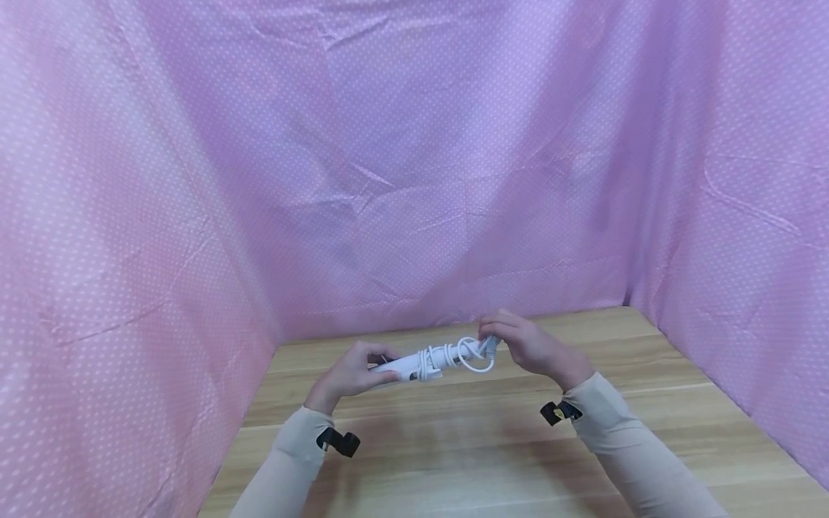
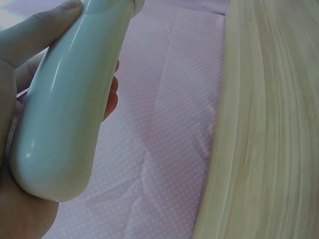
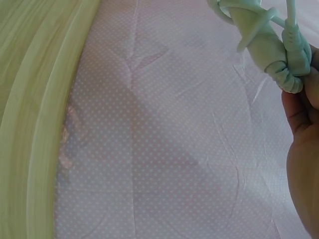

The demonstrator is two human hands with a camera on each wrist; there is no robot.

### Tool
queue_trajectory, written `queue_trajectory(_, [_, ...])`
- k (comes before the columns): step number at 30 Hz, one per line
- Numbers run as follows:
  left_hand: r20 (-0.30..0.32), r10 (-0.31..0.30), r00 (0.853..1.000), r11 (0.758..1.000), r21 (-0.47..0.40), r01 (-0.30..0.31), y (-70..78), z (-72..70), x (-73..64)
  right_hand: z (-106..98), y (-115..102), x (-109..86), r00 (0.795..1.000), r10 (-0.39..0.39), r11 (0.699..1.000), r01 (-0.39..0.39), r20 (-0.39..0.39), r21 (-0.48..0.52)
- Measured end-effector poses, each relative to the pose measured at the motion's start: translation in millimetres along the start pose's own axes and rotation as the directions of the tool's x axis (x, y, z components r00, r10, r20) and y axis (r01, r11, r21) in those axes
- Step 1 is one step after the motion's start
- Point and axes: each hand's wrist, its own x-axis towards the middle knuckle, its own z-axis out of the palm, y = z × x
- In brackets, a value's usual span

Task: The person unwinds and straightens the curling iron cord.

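Observation:
A long white hair straightener [image 1: 400, 365] is held up above the table, tilted slightly upward toward the right. My left hand [image 1: 348, 371] grips its broad end, thumb on the near side and fingers around the far side. In the left wrist view, the smooth rounded shell [image 2: 67, 114] fills the palm. A white cord [image 1: 423, 365] is wound around the body, with a loose loop near the right end. My right hand [image 1: 527, 350] pinches the plug [image 3: 297, 56] beside the narrow cord end; its fingertips are partly hidden in the right wrist view.
Below the hands lies a light wood-grain table [image 1: 440, 460]. Pink fabric with white dots [image 1: 414, 180] hangs behind it and along both sides. Each wrist wears a small black camera, one on the left sleeve [image 1: 340, 442] and one on the right [image 1: 560, 412].

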Motion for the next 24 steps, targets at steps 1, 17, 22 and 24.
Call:
queue_trajectory(1, [0.001, -0.003, 1.0, 1.0, -0.006, 0.003, 0.2, 0.3, -0.2, 0, -1, 0.7, 1.0, -0.003, 1.0, 0.003, 0.003, 0.003])
queue_trajectory(17, [-0.035, -0.024, 0.999, 0.999, -0.028, 0.023, -1.2, -2.0, -4.9, -5, 3, -6.6, 0.981, 0.193, 0.948, -0.181, -0.021, 0.261])
queue_trajectory(22, [-0.05, -0.017, 0.999, 0.999, -0.039, 0.015, 1.6, -1.8, -4.3, -3, -2, -7.7, 0.941, 0.338, 0.864, -0.306, -0.011, 0.399])
queue_trajectory(24, [-0.052, -0.006, 0.999, 0.999, -0.043, 0.004, 2.2, -3.3, -3.9, -1, -4, -7.4, 0.921, 0.39, 0.823, -0.337, -0.024, 0.457])
